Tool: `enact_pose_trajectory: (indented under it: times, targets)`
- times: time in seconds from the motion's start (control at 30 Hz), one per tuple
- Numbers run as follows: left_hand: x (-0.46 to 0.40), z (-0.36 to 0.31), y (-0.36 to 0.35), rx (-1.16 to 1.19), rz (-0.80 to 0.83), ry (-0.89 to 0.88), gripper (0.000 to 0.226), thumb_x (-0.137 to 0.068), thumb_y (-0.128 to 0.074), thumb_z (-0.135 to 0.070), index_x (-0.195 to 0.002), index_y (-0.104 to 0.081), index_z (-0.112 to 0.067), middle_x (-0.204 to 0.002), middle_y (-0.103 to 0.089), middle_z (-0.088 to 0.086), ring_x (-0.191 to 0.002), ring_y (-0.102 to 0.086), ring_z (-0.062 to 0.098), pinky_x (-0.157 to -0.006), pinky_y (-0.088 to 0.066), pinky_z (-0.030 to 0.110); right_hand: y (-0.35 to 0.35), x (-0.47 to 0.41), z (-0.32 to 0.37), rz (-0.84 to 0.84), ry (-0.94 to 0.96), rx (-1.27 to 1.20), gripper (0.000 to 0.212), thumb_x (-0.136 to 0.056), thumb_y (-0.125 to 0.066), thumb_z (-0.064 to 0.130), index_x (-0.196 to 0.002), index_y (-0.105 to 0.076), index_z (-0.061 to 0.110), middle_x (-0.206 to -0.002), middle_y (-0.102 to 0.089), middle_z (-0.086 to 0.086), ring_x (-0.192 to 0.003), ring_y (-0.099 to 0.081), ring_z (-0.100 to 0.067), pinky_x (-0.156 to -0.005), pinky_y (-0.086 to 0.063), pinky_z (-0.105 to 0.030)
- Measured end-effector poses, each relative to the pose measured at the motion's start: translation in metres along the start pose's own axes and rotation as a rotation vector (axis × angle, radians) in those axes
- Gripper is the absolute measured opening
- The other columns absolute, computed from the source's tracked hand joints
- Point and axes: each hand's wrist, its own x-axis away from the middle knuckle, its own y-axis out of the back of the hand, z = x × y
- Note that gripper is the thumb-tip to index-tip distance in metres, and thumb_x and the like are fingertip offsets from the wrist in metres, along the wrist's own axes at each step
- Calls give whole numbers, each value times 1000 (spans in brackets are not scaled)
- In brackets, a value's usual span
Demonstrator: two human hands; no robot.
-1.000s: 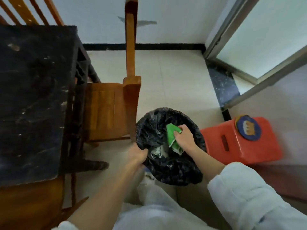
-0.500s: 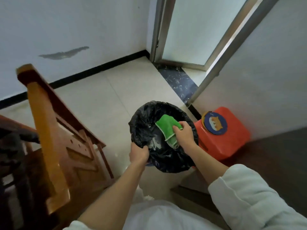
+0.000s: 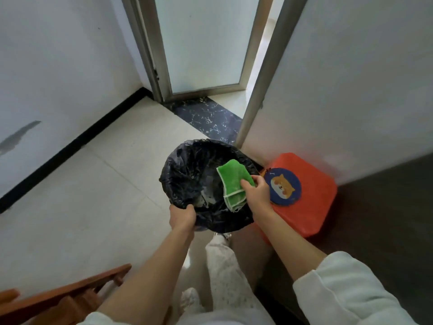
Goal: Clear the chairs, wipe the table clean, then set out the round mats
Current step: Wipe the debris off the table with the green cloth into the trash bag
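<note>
My left hand [image 3: 183, 216] grips the near rim of a bin lined with a black bag [image 3: 185, 174] and holds it up off the floor. A folded green cloth [image 3: 234, 181] hangs over the bin's opening, pinched in my right hand [image 3: 257, 193]. Just right of that hand lies a round blue mat [image 3: 284, 187] with a cartoon dog, on top of an orange plastic stool [image 3: 314, 195]. The table is out of view.
A wooden chair back [image 3: 68, 299] shows at the bottom left. A glass door in a metal frame [image 3: 203, 43] stands ahead, partly open on its right side. White walls close in left and right. Pale tiled floor [image 3: 82, 195] lies to the left.
My view has swung right, away from the dark table and the chair, toward the door. Both hands keep their hold while the bin and cloth come nearer the orange stool.
</note>
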Motion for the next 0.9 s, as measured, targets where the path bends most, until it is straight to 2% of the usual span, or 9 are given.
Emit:
enact_pose_trajectory:
  times: [0.17,0.27,0.4,0.57,0.67,0.73,0.83,0.9]
  targets:
    - [-80,-39,-78,69,38,61,37,-83,-49,-11,-119,-47,-14,-109,-58,14,-93,-61,36,-60,-58,40,-8,-111,7,-64,-40,-78,11,-89,-56,13,-99,-51,11,-97,-56,-7,-89,-55,-21,-72,-41,-30]
    - [-136,-47,-126,82,44,78,34,-85,-48,-4,-117,-47,-13,-112,-58,14,-96,-60,37,-62,-56,39,-19,-181,-8,-102,-76,-110,11,-90,-55,12,-100,-52,11,-97,-56,-7,-86,-54,-19,-70,-40,-28]
    - [-203,-49,-180,89,52,89,35,-84,-46,3,-115,-47,-12,-111,-58,15,-96,-60,36,-66,-54,39,-40,-258,-41,-139,-132,-129,23,-89,-55,12,-111,-54,4,-100,-57,-9,-87,-54,-20,-71,-41,-27]
    - [-284,-33,-248,41,81,82,38,-85,-42,9,-117,-46,-9,-107,-54,13,-89,-57,31,-71,-52,41,-69,-338,-102,-185,-199,-158,12,-88,-55,11,-99,-51,14,-95,-55,-5,-85,-54,-18,-74,-45,-31]
    - [-323,-15,-280,-7,114,62,32,-85,-40,9,-108,-46,-13,-102,-54,11,-79,-57,25,-61,-52,34,-82,-373,-136,-215,-259,-162,13,-88,-55,12,-101,-52,13,-99,-56,-6,-89,-56,-20,-82,-47,-36]
    - [-330,-14,-290,-2,165,60,30,-88,-40,7,-110,-45,-14,-100,-54,10,-73,-57,20,-54,-51,30,-81,-381,-141,-225,-255,-173,18,-88,-55,10,-106,-53,9,-99,-56,-6,-88,-55,-18,-77,-46,-31]
    - [-339,-10,-306,4,277,111,26,-93,-41,3,-111,-45,-16,-101,-56,8,-80,-59,22,-58,-54,35,-82,-389,-154,-237,-274,-190,22,-89,-53,9,-111,-53,6,-98,-55,-5,-87,-54,-16,-73,-42,-26]
    - [-345,-8,-314,-1,320,166,25,-95,-38,3,-108,-44,-18,-99,-55,7,-75,-58,19,-66,-53,41,-80,-390,-157,-248,-297,-205,21,-90,-53,8,-111,-52,7,-99,-55,-6,-87,-54,-17,-73,-43,-26]
